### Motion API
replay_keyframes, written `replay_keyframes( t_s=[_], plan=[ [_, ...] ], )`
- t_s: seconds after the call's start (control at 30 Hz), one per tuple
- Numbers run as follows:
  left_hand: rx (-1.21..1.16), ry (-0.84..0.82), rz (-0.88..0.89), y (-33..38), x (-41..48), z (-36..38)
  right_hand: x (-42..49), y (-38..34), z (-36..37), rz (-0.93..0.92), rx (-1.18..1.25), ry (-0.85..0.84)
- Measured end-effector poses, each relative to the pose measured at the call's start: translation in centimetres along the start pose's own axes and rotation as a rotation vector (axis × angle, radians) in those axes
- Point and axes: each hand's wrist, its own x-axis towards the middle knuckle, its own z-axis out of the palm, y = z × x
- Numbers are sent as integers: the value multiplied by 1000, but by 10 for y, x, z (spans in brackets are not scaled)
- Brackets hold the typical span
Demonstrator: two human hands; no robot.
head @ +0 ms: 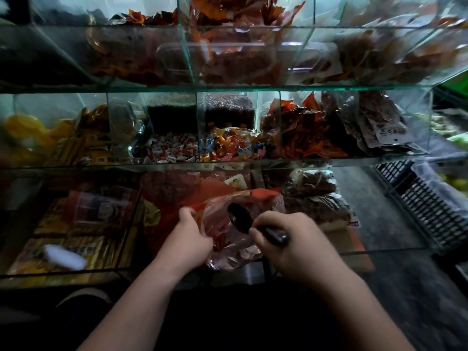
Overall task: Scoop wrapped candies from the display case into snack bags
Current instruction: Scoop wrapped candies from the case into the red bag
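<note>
Left hand [188, 239] pinched the snack bag [235, 254] open at the display case's [392, 249] front edge so the right hand [293, 247], fingers clamped on the scoop [238, 217], could empty it.

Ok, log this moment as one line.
left hand: grips red-and-clear plastic snack bag | right hand: holds dark scoop by handle | scoop bowl: at bag mouth

1. I've got both hands in shot now, left hand [188, 239] and right hand [291, 244], both bare.
2. Left forearm [131, 307] and right forearm [354, 307] show uncovered right to the frame's bottom edge.
3. Between them there's a dark patch [240, 325], too dim for me to tell whether it's clothing.
</note>
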Motion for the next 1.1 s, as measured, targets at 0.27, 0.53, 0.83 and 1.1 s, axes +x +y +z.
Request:
replay_keyframes(
  t_s=[0.27,0.53,0.83,1.1],
  plan=[
    [68,-132,-76,-2,-16,-25,38,35,79,36,-147,-301],
    [-14,-91,-33,-8,-17,-15,51,37,89,76,-4,-310],
    [-243,-76,10,-18,-16,-15,40,32,79,-47,-190,-244],
    [-199,-106,25,-17,-20,-8,45,37,93,-6,-127,-207]
  ],
)
